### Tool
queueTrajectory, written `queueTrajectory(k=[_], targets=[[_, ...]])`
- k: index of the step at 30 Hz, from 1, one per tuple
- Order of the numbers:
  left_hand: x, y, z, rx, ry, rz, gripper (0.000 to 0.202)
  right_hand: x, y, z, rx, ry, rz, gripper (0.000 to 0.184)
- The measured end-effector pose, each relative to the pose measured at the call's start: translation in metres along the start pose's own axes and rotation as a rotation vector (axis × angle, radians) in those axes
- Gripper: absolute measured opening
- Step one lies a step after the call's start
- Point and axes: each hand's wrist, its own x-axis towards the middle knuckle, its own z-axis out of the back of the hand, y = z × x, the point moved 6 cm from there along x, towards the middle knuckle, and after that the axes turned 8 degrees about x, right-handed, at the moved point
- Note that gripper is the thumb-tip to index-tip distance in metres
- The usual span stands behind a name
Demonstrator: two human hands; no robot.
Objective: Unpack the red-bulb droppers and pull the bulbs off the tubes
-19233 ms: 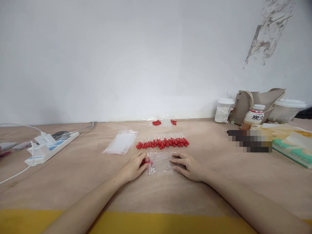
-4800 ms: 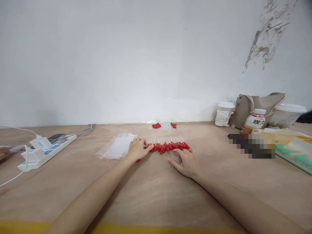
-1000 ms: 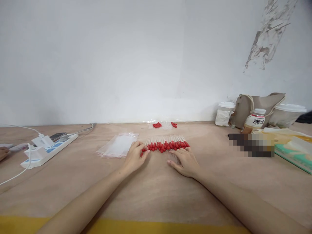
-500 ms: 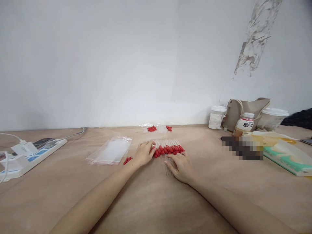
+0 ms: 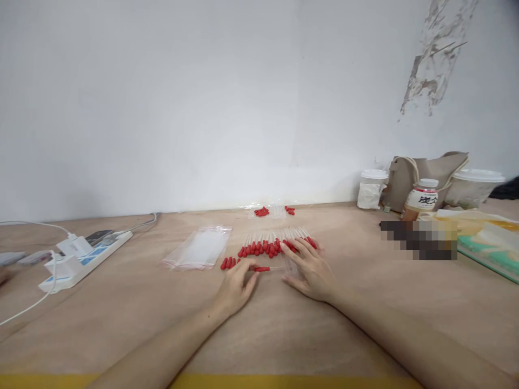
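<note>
A row of glass droppers with red rubber bulbs [image 5: 259, 248] lies mid-table, clear stems pointing to the wall. Below its left part, my left hand [image 5: 236, 287] is closed, thumb and fingers around the red bulb of one dropper [image 5: 263, 269]. That dropper lies sideways, its clear stem pointing right. My right hand [image 5: 311, 273] rests over the row's right end with fingers spread, hiding some droppers. Clear thin tubes [image 5: 289, 267] lie beside its thumb, partly covered. A few loose red bulbs [image 5: 227, 263] are just left of my left hand.
Flat clear zip bags [image 5: 200, 248] lie to the left. By the wall are bags holding red bulbs [image 5: 261, 212]. A white power strip [image 5: 91, 265] with cables is at far left. Lidded cups [image 5: 372, 189], a bottle [image 5: 422, 197] and a grey bag [image 5: 399, 181] stand at right.
My left hand has come off the row's left end toward me and now holds a dropper's bulb. My right hand has shifted up onto the row's right end. The view has turned slightly left.
</note>
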Motion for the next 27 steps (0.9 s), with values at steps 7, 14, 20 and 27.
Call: queueTrajectory(k=[7,14,20,27], targets=[[-0.002,-0.016,-0.011,-0.003,0.016,-0.163,0.018,-0.002,0.008,-0.001,0.072,0.052,0.083,0.033],[-0.001,-0.018,-0.006,0.025,0.006,-0.150,0.021,-0.005,0.013,-0.005,0.104,0.061,0.123,0.021],[0.002,-0.025,-0.005,0.133,-0.033,-0.220,0.026,-0.003,0.023,-0.003,0.120,0.024,0.155,0.020],[0.006,-0.029,-0.007,0.210,0.006,-0.228,0.015,-0.003,0.024,0.001,0.144,0.016,0.187,0.021]])
